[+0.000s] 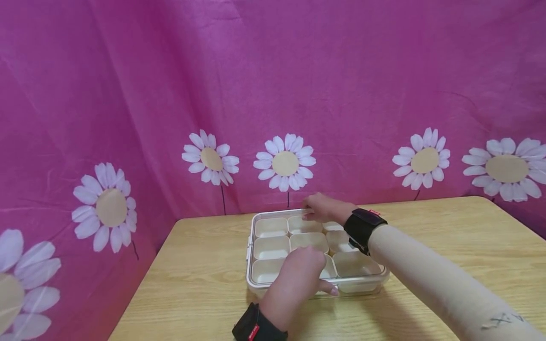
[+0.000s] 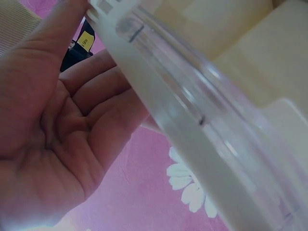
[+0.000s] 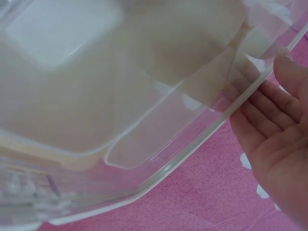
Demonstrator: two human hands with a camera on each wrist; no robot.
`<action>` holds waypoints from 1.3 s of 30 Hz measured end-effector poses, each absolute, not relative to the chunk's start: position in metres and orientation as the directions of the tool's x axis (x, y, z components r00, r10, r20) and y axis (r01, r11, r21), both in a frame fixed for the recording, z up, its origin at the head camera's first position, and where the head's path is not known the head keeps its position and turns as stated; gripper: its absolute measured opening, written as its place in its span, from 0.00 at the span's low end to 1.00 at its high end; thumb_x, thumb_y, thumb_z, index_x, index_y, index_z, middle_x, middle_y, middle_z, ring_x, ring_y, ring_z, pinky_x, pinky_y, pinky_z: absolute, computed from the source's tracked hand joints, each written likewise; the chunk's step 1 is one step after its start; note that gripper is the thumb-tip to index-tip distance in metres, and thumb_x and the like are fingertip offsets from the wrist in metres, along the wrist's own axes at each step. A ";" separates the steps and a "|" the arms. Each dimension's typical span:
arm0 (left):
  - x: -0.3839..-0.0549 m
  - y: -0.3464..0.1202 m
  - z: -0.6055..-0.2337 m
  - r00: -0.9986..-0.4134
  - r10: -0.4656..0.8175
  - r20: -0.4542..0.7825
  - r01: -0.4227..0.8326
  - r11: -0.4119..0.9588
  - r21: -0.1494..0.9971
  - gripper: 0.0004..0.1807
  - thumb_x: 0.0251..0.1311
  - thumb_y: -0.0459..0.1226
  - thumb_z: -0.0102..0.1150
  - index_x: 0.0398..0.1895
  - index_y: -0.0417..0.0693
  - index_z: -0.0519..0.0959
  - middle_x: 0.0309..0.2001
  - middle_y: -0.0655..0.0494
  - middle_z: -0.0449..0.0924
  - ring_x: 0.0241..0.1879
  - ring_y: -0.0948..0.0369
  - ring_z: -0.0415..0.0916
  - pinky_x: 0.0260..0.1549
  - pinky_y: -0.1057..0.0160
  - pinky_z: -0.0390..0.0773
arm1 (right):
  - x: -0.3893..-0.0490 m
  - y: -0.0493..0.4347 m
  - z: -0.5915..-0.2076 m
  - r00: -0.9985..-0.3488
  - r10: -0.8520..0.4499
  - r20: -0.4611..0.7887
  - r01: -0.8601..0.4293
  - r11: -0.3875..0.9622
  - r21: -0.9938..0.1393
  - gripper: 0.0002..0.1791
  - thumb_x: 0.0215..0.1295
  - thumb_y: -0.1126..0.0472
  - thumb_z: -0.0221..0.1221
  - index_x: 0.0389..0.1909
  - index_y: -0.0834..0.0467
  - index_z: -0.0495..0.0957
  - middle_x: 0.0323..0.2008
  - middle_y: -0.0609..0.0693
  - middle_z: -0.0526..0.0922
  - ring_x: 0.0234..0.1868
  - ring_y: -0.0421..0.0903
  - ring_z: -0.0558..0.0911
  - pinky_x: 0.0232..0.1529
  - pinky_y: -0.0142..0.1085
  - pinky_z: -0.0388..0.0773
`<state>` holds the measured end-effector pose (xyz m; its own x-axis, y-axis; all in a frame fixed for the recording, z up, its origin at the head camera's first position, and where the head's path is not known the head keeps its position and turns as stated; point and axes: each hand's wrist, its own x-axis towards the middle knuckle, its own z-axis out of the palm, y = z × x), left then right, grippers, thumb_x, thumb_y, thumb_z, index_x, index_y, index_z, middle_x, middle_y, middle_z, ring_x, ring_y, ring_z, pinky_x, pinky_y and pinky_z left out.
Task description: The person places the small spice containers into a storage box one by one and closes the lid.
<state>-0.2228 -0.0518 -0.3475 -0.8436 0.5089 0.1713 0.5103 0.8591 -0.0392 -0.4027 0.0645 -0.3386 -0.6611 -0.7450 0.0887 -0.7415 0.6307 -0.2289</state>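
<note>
A clear storage box (image 1: pixel 270 281) with a pale rim stands on the table, its cream compartments (image 1: pixel 271 247) set in a grid. My left hand (image 1: pixel 298 272) reaches over its near edge, thumb out along the front. In the left wrist view, the fingers of the left hand (image 2: pixel 72 115) pass behind the box's pale rim (image 2: pixel 159 113), and the thumb lies along it. At the far edge, my right hand (image 1: pixel 326 208) holds the rim. The right wrist view has the right hand (image 3: pixel 276 115) with its thumb over the clear edge (image 3: pixel 192 144) and fingers behind it.
The light wooden table (image 1: pixel 204 270) runs out to both sides of the box. Close behind its back edge hangs a pink curtain (image 1: pixel 350 94) with white daisies. A white latch (image 1: pixel 249 247) sits on the box's left side.
</note>
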 end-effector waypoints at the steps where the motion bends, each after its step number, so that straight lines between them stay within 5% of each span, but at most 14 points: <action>1: -0.223 -0.052 -0.348 -0.843 0.510 0.173 0.510 0.859 -0.044 0.27 0.37 0.62 0.79 0.16 0.53 0.77 0.16 0.64 0.72 0.20 0.63 0.71 0.25 0.65 0.72 | -0.403 0.064 -0.339 -0.671 -0.737 0.079 -0.731 0.641 -0.234 0.08 0.67 0.65 0.66 0.35 0.67 0.81 0.28 0.53 0.81 0.31 0.46 0.77 0.39 0.39 0.78; 16: -0.225 -0.053 -0.347 -0.864 0.488 0.126 0.485 0.873 -0.058 0.26 0.38 0.62 0.78 0.19 0.53 0.79 0.18 0.63 0.74 0.23 0.61 0.74 0.26 0.64 0.73 | -0.407 0.057 -0.339 -0.687 -0.727 0.016 -0.709 0.664 -0.238 0.09 0.68 0.64 0.65 0.38 0.65 0.77 0.31 0.53 0.80 0.34 0.48 0.78 0.43 0.41 0.78; 30: -0.224 -0.052 -0.346 -0.871 0.479 0.113 0.471 0.878 -0.089 0.26 0.38 0.62 0.78 0.20 0.53 0.81 0.22 0.61 0.77 0.25 0.62 0.77 0.27 0.64 0.75 | -0.418 0.056 -0.322 -0.694 -0.689 -0.208 -0.643 0.723 -0.253 0.16 0.70 0.58 0.64 0.50 0.65 0.77 0.43 0.56 0.82 0.46 0.51 0.78 0.57 0.46 0.76; 39: -0.222 -0.047 -0.344 -0.890 0.446 0.094 0.440 0.895 -0.073 0.26 0.38 0.63 0.78 0.21 0.52 0.82 0.21 0.61 0.77 0.24 0.62 0.75 0.25 0.64 0.74 | -0.426 0.061 -0.319 -0.659 -0.708 -0.254 -0.665 0.706 -0.243 0.11 0.71 0.60 0.61 0.44 0.65 0.84 0.33 0.50 0.80 0.36 0.45 0.75 0.44 0.38 0.76</action>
<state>-0.2221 -0.0472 -0.3440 -0.8902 0.4457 0.0939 0.4403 0.8949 -0.0732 -0.4263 0.0605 -0.3188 -0.6586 -0.7083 -0.2541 -0.6653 0.7059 -0.2429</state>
